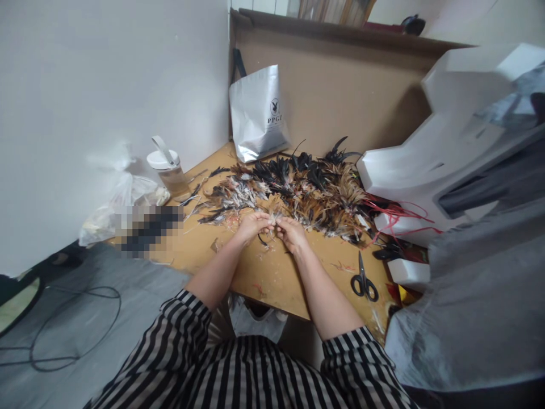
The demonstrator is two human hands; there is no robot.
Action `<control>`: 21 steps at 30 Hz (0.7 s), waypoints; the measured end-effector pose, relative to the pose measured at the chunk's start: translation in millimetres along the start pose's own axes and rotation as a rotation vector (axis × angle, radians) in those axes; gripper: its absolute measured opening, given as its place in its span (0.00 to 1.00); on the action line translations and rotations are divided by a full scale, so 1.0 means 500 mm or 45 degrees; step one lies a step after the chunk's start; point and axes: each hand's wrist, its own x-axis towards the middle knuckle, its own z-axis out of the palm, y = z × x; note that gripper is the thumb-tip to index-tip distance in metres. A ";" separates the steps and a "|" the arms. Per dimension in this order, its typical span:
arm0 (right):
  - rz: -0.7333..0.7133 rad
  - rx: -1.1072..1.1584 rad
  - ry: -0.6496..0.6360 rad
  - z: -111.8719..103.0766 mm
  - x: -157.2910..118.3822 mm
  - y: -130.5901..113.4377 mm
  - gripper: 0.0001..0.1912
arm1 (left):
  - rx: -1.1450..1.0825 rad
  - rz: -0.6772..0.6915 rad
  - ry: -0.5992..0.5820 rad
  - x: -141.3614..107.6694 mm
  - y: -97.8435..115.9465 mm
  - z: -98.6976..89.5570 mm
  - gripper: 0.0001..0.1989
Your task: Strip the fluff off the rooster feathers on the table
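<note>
My left hand [256,225] and my right hand [290,232] meet over the wooden table, fingers pinched together. Between the fingertips is a small pale brown feather tuft [276,209], gripped from both sides. Just beyond the hands lies a broad pile of feathers [306,182] in black, brown and whitish tones. Some bunches show red and white at their bases. A thin dark curved strand [263,241] lies under the left hand. Black-handled scissors [363,281] rest on the table to the right, apart from my right hand.
A silver bag [258,113] stands behind the feathers against a cardboard panel [340,85]. At left are a lidded drink container [169,170] and a clear plastic bag [121,204]. Red ribbons [400,213] and white foam [400,159] border the right side. Scraps litter the tabletop [272,278].
</note>
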 end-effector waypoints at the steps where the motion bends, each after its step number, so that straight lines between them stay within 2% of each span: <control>1: -0.013 -0.013 0.009 0.001 0.000 0.001 0.14 | -0.001 -0.002 -0.003 0.000 0.000 0.000 0.15; 11: -0.128 -0.207 0.077 0.006 -0.003 0.004 0.15 | 0.062 0.017 -0.022 -0.001 0.003 0.001 0.16; 21: -0.144 -0.152 0.023 0.002 -0.003 0.005 0.17 | 0.091 -0.022 -0.050 -0.004 0.004 0.005 0.16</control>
